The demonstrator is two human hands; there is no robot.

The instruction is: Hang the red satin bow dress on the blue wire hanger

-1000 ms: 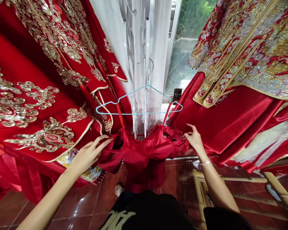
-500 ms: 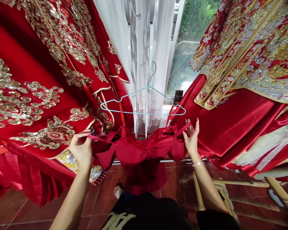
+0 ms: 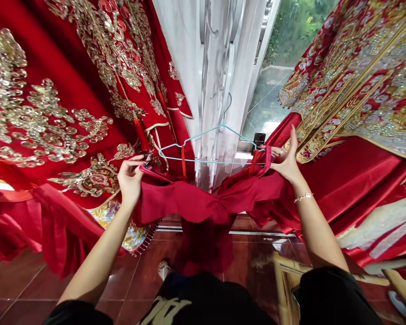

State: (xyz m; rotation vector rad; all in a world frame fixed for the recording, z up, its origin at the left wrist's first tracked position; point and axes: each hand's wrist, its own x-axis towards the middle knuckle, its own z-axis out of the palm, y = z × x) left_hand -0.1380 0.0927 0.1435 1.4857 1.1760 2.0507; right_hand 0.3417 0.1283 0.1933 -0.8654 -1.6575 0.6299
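A dark red dress (image 3: 196, 201) hangs in front of me by thin red loops from a light blue hanger (image 3: 203, 161) with a metal hook. My left hand (image 3: 131, 180) pinches the strap at the dress's left side, just below that end of the hanger. At the other side, my right hand (image 3: 287, 158) grips the right strap (image 3: 268, 158) between thumb and fingers, up against the hanger's right end, other fingers raised. That strap is looped about the hanger's tip; how firmly it sits there I cannot tell.
Red garments with gold beadwork (image 3: 88, 176) hang on the left. A heavily beaded jacket (image 3: 352, 85) and red satin hang on the right. Behind the hanger are a white curtain (image 3: 176, 40), a window (image 3: 277, 72) and a phone (image 3: 259, 139). A wooden chair (image 3: 286, 289) stands lower right.
Both hands have risen, lifting the dress's straps toward the hanger. The right strap has come up to the hanger's right end. The view has shifted slightly.
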